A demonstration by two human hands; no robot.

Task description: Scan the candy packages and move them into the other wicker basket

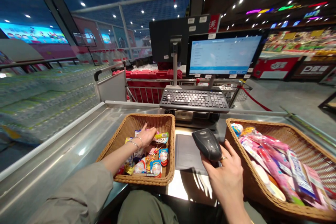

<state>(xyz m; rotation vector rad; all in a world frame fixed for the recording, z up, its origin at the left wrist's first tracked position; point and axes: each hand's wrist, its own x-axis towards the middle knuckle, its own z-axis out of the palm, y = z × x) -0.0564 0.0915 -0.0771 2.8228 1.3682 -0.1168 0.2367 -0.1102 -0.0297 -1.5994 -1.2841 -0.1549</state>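
Note:
My left hand (147,135) reaches into the left wicker basket (172,150), palm down over a pile of small packaged snacks. Its fingers are partly spread, close to a yellow-green packet (161,135); whether they touch it is hard to tell. Round blue-and-white packs (156,168) lie nearer the front of that basket. In my right hand (227,173) is a black barcode scanner (207,144), held above the counter between the two baskets, its head tilted toward the left. My right fingers wrap around its handle.
A second wicker basket (236,147) with pink packages and toothpaste-like boxes stands at right. Behind are a keyboard (194,98), a lit monitor (223,56) and the back of another screen (168,42). The metal counter (65,150) extends left, beside stacked bottle packs (52,101).

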